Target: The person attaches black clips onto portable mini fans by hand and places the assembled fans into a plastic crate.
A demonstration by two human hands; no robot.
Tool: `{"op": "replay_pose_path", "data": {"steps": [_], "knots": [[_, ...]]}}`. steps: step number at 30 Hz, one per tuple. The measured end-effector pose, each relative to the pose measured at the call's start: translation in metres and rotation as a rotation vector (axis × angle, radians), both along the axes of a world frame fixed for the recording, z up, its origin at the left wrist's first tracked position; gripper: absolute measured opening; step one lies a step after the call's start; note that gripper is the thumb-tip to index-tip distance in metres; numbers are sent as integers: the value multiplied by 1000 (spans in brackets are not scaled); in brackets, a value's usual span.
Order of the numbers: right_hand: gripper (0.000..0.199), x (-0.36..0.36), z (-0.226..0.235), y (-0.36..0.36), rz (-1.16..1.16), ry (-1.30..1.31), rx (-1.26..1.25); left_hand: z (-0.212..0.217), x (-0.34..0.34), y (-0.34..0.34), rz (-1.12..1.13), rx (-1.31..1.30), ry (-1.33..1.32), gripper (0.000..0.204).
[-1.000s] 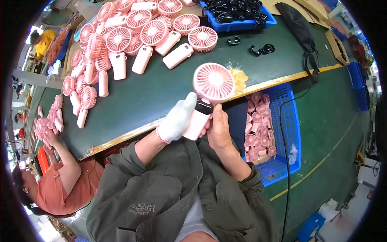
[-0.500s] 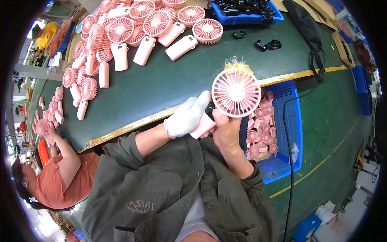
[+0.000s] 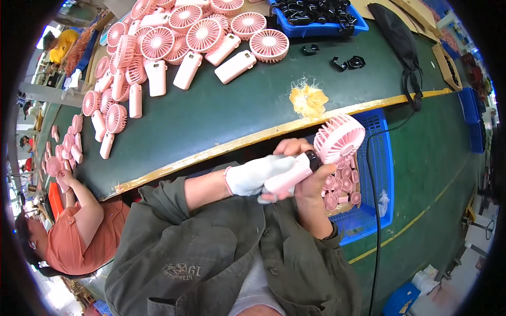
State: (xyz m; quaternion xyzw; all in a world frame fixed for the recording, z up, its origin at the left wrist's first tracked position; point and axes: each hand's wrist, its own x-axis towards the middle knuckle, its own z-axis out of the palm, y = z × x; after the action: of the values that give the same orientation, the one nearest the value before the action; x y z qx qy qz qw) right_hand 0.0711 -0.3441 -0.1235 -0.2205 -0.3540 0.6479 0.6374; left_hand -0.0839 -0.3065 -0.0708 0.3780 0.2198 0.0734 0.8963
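In front of my chest a pink handheld fan (image 3: 340, 141) is held at a slant. Its round slatted head is up to the right, its pale pink handle down to the left. A black piece (image 3: 313, 159) sits at the neck between handle and head. My left hand (image 3: 255, 175), in a white glove with bare fingertips, is closed on the handle. My right hand (image 3: 312, 196), bare, is wrapped round the fan from below, its thumb by the neck; the handle hides part of its fingers.
Many pink fans (image 3: 158, 44) lie heaped on the green table (image 3: 211, 116). A blue tray (image 3: 298, 29) of black parts stands behind loose black pieces (image 3: 348, 63). A blue crate (image 3: 389, 174) holding fans is below the table edge. A black cable (image 3: 377, 221) hangs beside it. A co-worker (image 3: 79, 231) sits left.
The fan has come down and right, off the table edge, and turned so its head shows from the side. Both hands moved with it; the yellow patch on the edge is uncovered.
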Motion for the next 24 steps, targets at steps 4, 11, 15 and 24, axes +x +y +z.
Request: {"op": "replay_pose_path", "data": {"steps": [4, 11, 15, 24], "knots": [[101, 0, 1, 10, 13, 139, 107, 20, 25, -6, 418, 1573, 602, 38], [43, 17, -7, 8, -115, 246, 192, 42, 37, 8, 39, 1538, 664, 40], [34, 75, -43, -37, -431, -142, 8, 33, 9, 30, 447, 1854, 523, 53], [37, 159, -187, -150, -715, 5, -1165, 30, -24, 148, 465, 1825, 1076, 41]]}}
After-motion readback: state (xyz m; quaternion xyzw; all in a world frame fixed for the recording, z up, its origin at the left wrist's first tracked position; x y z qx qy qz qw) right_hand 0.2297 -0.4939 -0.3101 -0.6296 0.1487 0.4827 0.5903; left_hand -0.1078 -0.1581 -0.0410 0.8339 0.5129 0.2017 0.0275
